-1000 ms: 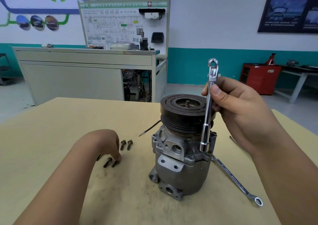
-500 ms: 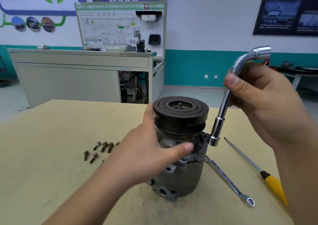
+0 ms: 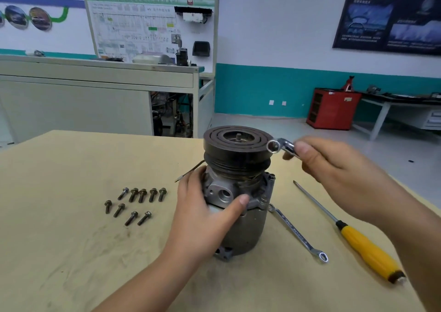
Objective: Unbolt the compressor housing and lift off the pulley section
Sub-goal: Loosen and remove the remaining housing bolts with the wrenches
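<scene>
The left hand [image 3: 205,211] wrapped thumb and fingers round the compressor housing [image 3: 245,230] — forearm stretched forward; the right hand [image 3: 334,166], raised, pinched the socket wrench [image 3: 284,146].

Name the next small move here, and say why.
Probably set the socket wrench down on the table, freeing the right hand for the pulley section. The wrench is off the housing, which the left hand grips, and nine bolts lie loose beside it.
</scene>
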Demonstrator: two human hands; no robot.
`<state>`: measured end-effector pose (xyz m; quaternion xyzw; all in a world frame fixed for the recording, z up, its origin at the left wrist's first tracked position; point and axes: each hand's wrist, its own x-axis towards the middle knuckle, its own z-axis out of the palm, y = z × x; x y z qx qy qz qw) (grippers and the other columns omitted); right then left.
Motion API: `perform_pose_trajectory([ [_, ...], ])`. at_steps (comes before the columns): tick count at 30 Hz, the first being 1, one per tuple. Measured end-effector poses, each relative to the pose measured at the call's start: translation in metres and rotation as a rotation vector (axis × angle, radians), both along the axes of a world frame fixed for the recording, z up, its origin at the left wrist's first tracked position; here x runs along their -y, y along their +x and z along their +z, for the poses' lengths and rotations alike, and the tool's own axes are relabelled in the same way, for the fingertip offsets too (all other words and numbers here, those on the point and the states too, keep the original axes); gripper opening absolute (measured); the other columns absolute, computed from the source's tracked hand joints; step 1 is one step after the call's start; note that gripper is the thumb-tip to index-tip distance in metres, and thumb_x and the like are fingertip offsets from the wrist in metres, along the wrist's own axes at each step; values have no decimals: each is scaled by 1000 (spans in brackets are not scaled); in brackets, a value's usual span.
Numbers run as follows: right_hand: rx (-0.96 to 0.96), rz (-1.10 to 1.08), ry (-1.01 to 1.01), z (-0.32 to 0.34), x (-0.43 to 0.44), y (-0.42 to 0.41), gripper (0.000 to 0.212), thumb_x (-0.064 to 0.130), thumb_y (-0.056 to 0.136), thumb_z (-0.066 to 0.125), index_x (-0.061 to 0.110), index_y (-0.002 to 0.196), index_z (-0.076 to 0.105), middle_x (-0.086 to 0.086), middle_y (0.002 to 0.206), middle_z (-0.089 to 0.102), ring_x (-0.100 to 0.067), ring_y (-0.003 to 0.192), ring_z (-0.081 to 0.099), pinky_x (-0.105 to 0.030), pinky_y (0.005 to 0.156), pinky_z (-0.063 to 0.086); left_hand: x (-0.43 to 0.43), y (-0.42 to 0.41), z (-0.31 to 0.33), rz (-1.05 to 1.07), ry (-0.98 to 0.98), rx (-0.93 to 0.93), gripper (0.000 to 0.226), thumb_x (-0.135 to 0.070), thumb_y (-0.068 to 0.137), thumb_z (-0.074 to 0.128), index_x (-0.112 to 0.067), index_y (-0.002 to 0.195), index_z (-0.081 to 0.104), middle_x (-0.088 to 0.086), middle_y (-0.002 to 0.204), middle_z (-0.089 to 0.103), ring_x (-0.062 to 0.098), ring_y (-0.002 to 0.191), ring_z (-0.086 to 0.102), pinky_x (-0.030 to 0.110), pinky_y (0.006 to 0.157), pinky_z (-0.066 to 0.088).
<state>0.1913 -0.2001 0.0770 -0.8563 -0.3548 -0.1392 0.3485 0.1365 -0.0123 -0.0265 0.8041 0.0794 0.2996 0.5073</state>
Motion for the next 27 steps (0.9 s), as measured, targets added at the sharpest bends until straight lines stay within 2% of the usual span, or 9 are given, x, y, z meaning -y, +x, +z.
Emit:
perform_pose_trajectory([
  [5,95,-131,-313,5,24,-15,22,41,89,38,33,72,50,13,70,52,14,77,46,-5,62,34,4,-2,-2,-32,19,21,95,-59,55,73,-38,138,32,-13,137,32,-28,97,30,18,97,28],
  [8,-61,-170,-459,-1,19,-22,24,42,94,39,28,76,48,3,67,55,-1,53,54,-16,50,43,6,-1,-4,-24,60,3,105,-56,52,77,-38,142,26,-11,145,24,-20,107,23,15,99,23],
  [10,-164,-182,-484,-5,15,-25,25,42,96,39,26,79,48,0,59,57,-8,37,51,-23,43,44,7,-1,-6,-15,79,11,108,-54,52,78,-37,144,24,-10,149,19,-18,114,22,11,99,19],
  [13,-186,-205,-486,-9,10,-29,25,42,96,40,25,81,49,-1,53,54,-7,30,46,-16,35,37,9,-1,-8,0,95,27,110,-55,52,78,-35,145,23,-8,153,14,-10,127,17,5,97,13],
  [17,-139,-264,-557,-3,-1,-31,26,43,97,39,24,84,51,-3,65,58,-6,42,56,-18,35,41,8,-2,-9,-17,85,55,111,-56,51,78,-34,145,23,-6,150,18,-10,123,22,12,100,18],
  [20,-145,-285,-657,3,-9,-32,28,45,97,36,24,90,53,-5,80,64,-21,67,66,-31,57,56,7,-1,-9,-26,67,56,113,-55,50,80,-36,145,23,-6,149,18,-15,116,21,15,101,18],
  [21,-164,-289,-672,5,-11,-32,28,45,97,36,24,89,53,-6,79,64,-23,67,66,-32,56,55,7,-1,-10,-27,62,51,113,-53,50,82,-36,145,23,-6,149,18,-13,118,22,15,102,18],
  [24,-223,-312,-690,11,-17,-34,29,42,99,37,20,89,53,-6,66,60,-15,45,57,-21,36,43,6,1,-11,-34,51,28,115,-48,52,85,-37,146,22,-5,149,18,0,131,25,15,102,18],
  [27,-273,-326,-693,13,-24,-37,31,39,100,36,16,86,51,-5,56,56,-8,26,43,-15,32,35,5,2,-12,-35,68,15,113,-45,55,86,-34,148,21,-3,147,20,10,134,30,15,102,19],
])
